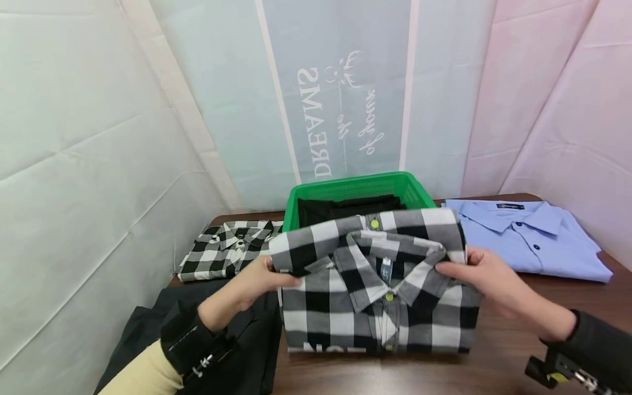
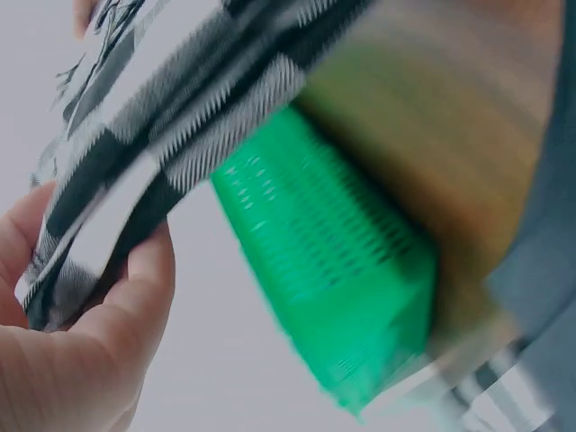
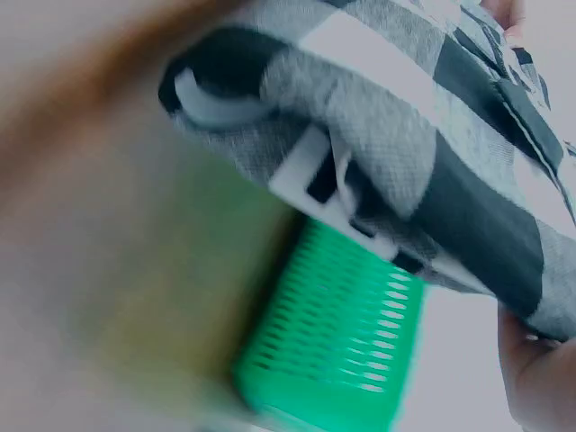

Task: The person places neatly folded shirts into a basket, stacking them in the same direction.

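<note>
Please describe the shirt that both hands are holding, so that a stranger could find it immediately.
On the brown table, just in front of the green basket, a folded checked shirt is held by the left hand and the right hand. Unlike the smaller-checked shirt at far left, it has large black-and-white squares and yellow-green buttons.

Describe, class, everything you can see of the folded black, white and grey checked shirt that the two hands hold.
The folded black, white and grey checked shirt looks like woven flannel, with a collar, yellow-green buttons and a small neck label. It is folded into a rectangle, collar up. The left hand and the right hand grip its upper corners, near the brown wooden table, just in front of the green plastic basket.
</note>
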